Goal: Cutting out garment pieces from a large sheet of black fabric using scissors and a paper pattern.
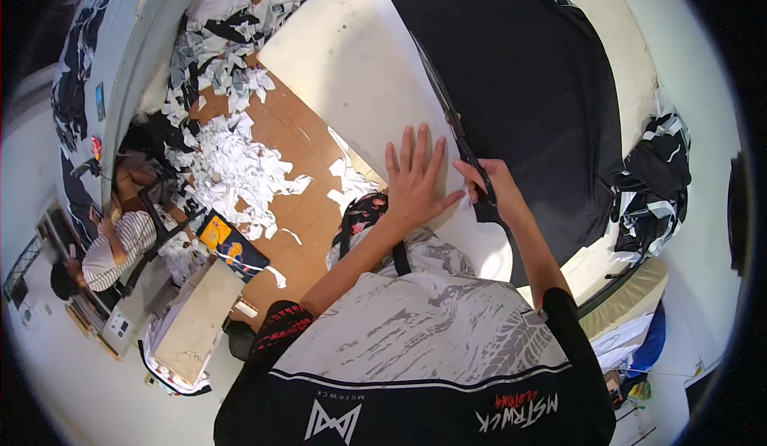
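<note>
Right hand [494,184] closed around scissors [463,144], blades on black cloth [535,87] ahead of grip | left hand [415,181] spread flat on white sheet [359,87], touching blade side | risk: fingertips nicked, cloth slipping off line.

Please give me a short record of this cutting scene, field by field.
left hand: flat, fingers spread, pressing on the white pattern sheet
right hand: gripping scissors along the sheet's edge
black fabric: spread over the table, beside and under the sheet
floor: white scraps heaped on brown tiles
nearby: a person in a striped top, seated at left
</note>
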The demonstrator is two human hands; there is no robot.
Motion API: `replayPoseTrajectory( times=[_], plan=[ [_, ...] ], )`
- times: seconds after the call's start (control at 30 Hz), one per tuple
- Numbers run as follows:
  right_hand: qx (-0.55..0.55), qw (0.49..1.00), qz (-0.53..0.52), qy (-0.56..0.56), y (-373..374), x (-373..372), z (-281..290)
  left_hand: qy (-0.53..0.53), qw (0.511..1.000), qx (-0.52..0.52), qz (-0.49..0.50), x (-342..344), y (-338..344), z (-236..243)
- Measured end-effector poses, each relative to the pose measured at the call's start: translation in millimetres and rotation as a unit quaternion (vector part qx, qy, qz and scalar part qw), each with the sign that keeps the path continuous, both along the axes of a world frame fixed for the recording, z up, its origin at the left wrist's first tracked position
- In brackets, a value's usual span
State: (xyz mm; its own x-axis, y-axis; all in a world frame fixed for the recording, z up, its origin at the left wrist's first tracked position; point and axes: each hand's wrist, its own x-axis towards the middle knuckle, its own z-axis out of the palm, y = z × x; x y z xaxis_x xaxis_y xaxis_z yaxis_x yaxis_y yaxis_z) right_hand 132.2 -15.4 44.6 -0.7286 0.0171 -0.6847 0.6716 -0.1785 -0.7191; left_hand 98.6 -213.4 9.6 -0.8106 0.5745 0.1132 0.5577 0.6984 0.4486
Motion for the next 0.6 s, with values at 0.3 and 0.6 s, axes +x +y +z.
replayPoseTrajectory(
  times=[0.3,0.6],
  plan=[
    [0.008,1.000,-0.002,-0.016,0.9,-39.3,4.2,0.012,1.000,0.015,-0.008,0.9,4.3,-3.3],
    [-0.038,0.999,-0.013,0.023,8.3,-74.2,8.0,0.006,1.000,-0.006,-0.008,2.8,9.1,-5.6]
  ],
)
